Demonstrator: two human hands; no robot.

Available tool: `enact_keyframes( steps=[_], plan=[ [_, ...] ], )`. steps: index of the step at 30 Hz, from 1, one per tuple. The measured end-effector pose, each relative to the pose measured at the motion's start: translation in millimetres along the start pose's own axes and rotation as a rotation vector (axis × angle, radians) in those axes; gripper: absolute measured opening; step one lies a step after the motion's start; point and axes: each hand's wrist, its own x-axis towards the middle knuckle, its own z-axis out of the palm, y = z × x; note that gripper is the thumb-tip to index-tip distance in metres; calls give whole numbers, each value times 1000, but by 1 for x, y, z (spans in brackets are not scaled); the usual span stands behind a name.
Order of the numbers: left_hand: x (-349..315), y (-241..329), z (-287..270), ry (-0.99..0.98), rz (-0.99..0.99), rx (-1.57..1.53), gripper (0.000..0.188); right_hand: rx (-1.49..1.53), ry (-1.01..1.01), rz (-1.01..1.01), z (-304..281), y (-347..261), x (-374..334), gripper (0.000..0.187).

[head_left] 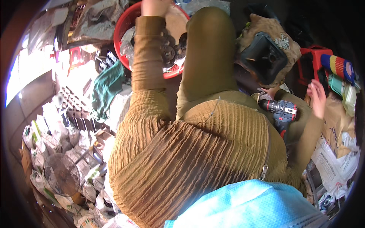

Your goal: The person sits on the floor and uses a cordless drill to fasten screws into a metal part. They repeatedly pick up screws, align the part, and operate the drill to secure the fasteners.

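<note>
My left hand (155, 7) reaches over the far side of a red plastic basket (121, 30). Its fingers are cut off by the upper edge of the picture. Dark round parts (169, 51) and clear plastic lie in the basket. On the right, my right hand (316, 98) is raised with its fingers bent loosely apart, holding nothing. A cordless drill (280, 110) rests by my right thigh, to the left of that hand. Farther off, a black square dish (262, 57) sits on a brown sack (262, 24), with a pile of small metal screws (282, 41) beside it.
A red plastic stool (313, 57) stands at the far right, with a striped cloth roll (336, 66) and plastic boxes near it. At left are a green cloth (108, 89), a fan (62, 174) and many filled white bags (53, 125). A blue mask (247, 205) covers the bottom edge.
</note>
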Motion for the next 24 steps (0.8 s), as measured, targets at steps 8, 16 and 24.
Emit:
enact_keyframes(
  steps=[8,16,24],
  plan=[
    [-106,-285,27,-679,-828,123,27,65,196,91,10,-17,-66,27],
    [-159,-248,192,-464,-606,514,66,18,32,134,54,-58,-54,26],
    [-113,-195,89,74,-597,384,44,-20,-103,29,70,-83,-36,23]
  ],
)
